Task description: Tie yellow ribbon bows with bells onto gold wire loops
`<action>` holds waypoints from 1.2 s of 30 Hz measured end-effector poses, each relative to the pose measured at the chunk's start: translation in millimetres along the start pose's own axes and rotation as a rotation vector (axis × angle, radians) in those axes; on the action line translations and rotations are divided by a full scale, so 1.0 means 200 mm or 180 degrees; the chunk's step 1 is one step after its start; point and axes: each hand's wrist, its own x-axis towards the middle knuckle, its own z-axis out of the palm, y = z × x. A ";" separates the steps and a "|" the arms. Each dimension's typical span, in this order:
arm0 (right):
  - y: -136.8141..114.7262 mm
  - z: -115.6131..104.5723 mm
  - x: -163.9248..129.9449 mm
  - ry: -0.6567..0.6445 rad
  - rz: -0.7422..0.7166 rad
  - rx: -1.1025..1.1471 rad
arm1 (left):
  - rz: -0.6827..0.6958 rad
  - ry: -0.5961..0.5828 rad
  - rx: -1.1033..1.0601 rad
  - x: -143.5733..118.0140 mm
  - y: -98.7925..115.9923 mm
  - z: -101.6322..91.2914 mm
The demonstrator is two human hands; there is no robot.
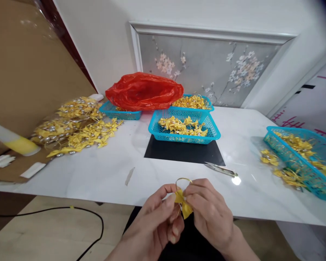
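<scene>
From where I stand, a small yellow ribbon flower [187, 210] sits between the person's hands, at the table's near edge as I see it. The left hand [157, 215] pinches it between thumb and forefinger; the right hand [213, 214] grips its other side with bunched fingertips. Held from both sides like this, the limp piece probably stays steady, and a thin loop [183, 178] arches up out of the grip.

Just beyond lie the snips [221, 169], likely there for an easy right-hand reach, overlapping a corner of the black mat [179, 152]. The middle blue basket [184, 138] rests partly on that mat, its wide mouth seemingly handy for either hand.

A broad strip of white tabletop [103, 177] gives the left hand sideways room, up to the flower heap [84, 134]. On the right, the long basket [306, 170] and two clusters [269, 157] beside it bound the sweep; forward, the middle basket's rim does.
</scene>
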 end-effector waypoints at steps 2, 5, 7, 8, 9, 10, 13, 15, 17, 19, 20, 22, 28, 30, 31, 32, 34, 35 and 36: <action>0.00 0.00 0.01 0.0038 -0.0054 0.0093 | 0.0050 0.0038 0.0355 0.01 -0.01 0.01; 0.00 0.00 0.02 0.0234 0.0265 0.0202 | 0.0044 0.0119 0.0722 0.02 -0.03 0.01; -0.01 -0.01 0.02 0.0374 0.0473 0.0219 | 0.0072 0.0156 0.0844 0.03 -0.03 0.01; -0.01 -0.01 0.02 0.0421 0.0539 0.0206 | 0.0109 0.0149 0.0902 0.03 -0.03 0.01; -0.02 -0.01 0.02 0.0460 0.0596 0.0206 | 0.0168 0.0137 0.0977 0.04 -0.03 0.01; -0.02 -0.01 0.02 0.0487 0.0647 0.0219 | 0.0250 0.0118 0.1071 0.04 -0.03 0.01; -0.04 -0.01 0.03 0.0523 0.0770 0.0302 | 0.0582 0.0051 0.1378 0.03 -0.03 0.02; -0.04 0.00 0.04 0.0552 0.0831 0.0352 | 0.0738 0.0003 0.1485 0.03 -0.03 0.02; -0.05 0.00 0.05 0.0590 0.0878 0.0385 | 0.0803 -0.0043 0.1520 0.03 -0.02 0.02; -0.05 0.00 0.06 0.0627 0.0883 0.0412 | 0.0855 -0.0053 0.1584 0.03 -0.02 0.02; -0.05 0.00 0.07 0.0637 0.0872 0.0426 | 0.0899 -0.0061 0.1628 0.03 -0.02 0.02; -0.06 0.01 0.08 0.0629 0.0838 0.0468 | 0.0996 -0.0076 0.1727 0.03 -0.01 0.01; -0.07 0.02 0.10 0.0396 0.0992 0.0678 | 0.1082 -0.0234 0.1794 0.03 0.00 -0.01; -0.07 0.03 0.09 0.0372 0.1095 0.0684 | 0.1046 -0.0219 0.1811 0.02 0.01 -0.01; -0.07 0.03 0.09 0.0366 0.1127 0.0688 | 0.1044 -0.0202 0.1842 0.03 0.01 -0.01; -0.07 0.03 0.09 0.0365 0.1146 0.0701 | 0.1055 -0.0161 0.1879 0.03 0.02 0.00; -0.07 0.02 0.09 0.0337 0.1146 0.0735 | 0.1075 -0.0031 0.1936 0.03 0.02 0.00; -0.07 0.02 0.09 0.0314 0.1138 0.0756 | 0.1061 0.0043 0.1928 0.04 0.03 0.00; -0.07 0.02 0.09 0.0288 0.1125 0.0775 | 0.1017 0.0105 0.1893 0.04 0.03 0.00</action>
